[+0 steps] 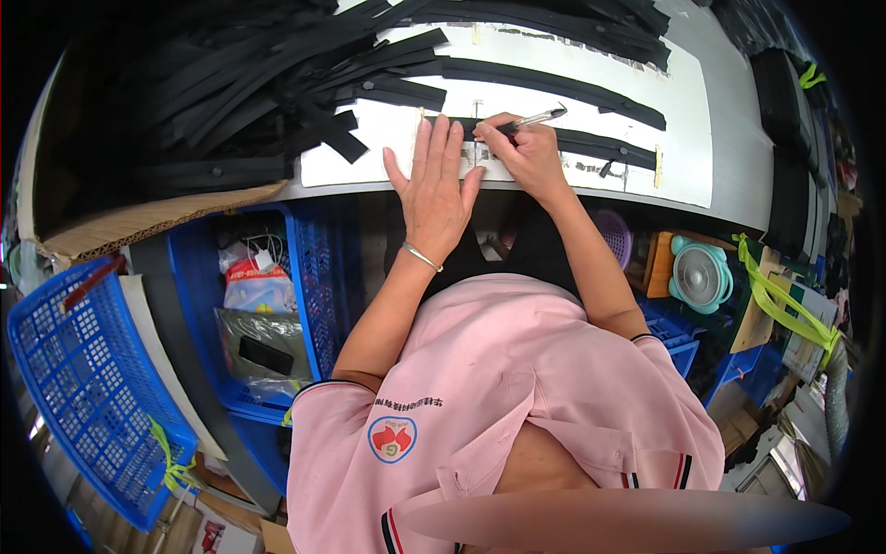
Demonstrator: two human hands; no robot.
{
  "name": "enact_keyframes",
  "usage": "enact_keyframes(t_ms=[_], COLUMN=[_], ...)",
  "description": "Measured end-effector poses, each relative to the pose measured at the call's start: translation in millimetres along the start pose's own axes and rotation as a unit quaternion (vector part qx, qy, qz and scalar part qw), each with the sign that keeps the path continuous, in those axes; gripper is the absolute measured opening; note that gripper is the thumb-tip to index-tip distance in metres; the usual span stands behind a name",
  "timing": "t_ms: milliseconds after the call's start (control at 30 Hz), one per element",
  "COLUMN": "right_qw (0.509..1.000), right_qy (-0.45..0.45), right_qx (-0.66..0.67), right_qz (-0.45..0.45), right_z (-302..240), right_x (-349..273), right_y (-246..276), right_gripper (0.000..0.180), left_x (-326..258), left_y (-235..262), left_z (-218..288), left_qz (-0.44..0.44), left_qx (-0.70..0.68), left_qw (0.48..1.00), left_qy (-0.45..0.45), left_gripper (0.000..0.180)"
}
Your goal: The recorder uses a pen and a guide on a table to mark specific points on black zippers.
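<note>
- The black strip [604, 148] lies on the white board [688, 175], right under my fingers; its long axis runs left to right, dipping slightly towards the right.
- My left hand [432, 189] is over the strip's left part, palm down, fingers stretched straight and gripping nothing.
- My right hand [533, 162] is nearer its long visible stretch; those fingers are pinched around the pen [535, 120].
- The pen slants up to the right, its writing end towards the gap between my hands. I can't tell whether the tip touches the strip.
- Counted: one pen, one strip beneath my hands, one longer strip [554, 83] lying apart just beyond it.
- The heap of black strips [221, 88] to my left overlaps too much to count.
- Around the bench [743, 171]: one turquoise fan [700, 275] at lower right, one tilted blue basket [69, 355] at far left, one dark phone [266, 355] in the blue bin [197, 305].
</note>
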State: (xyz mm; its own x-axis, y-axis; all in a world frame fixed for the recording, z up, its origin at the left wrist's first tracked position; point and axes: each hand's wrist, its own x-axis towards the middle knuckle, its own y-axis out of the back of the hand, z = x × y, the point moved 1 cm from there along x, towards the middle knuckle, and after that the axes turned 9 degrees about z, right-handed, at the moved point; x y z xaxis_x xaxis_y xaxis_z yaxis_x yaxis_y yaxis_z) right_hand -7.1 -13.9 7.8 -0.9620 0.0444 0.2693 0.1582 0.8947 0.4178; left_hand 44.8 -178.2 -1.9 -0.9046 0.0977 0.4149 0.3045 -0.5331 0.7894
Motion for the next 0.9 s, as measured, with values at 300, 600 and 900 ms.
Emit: enact_keyframes(t_ms=[300, 600, 900], right_qw=[0.999, 0.981, 0.982], right_qy=[-0.031, -0.054, -0.029], right_qx=[0.043, -0.083, -0.052], right_qz=[0.012, 0.165, 0.18], right_z=[-8, 28, 30], right_x=[-4, -10, -10], right_y=[17, 81, 81], right_gripper=[0.016, 0.018, 0.017], left_x=[2, 3, 5], left_y=[1, 2, -1], left_z=[2, 3, 16], left_qz=[-0.012, -0.021, -0.014], left_qx=[0.002, 0.003, 0.02], left_qw=[1.0, 1.0, 1.0], left_qy=[-0.002, -0.005, 0.014], left_gripper=[0.067, 0.066, 0.064])
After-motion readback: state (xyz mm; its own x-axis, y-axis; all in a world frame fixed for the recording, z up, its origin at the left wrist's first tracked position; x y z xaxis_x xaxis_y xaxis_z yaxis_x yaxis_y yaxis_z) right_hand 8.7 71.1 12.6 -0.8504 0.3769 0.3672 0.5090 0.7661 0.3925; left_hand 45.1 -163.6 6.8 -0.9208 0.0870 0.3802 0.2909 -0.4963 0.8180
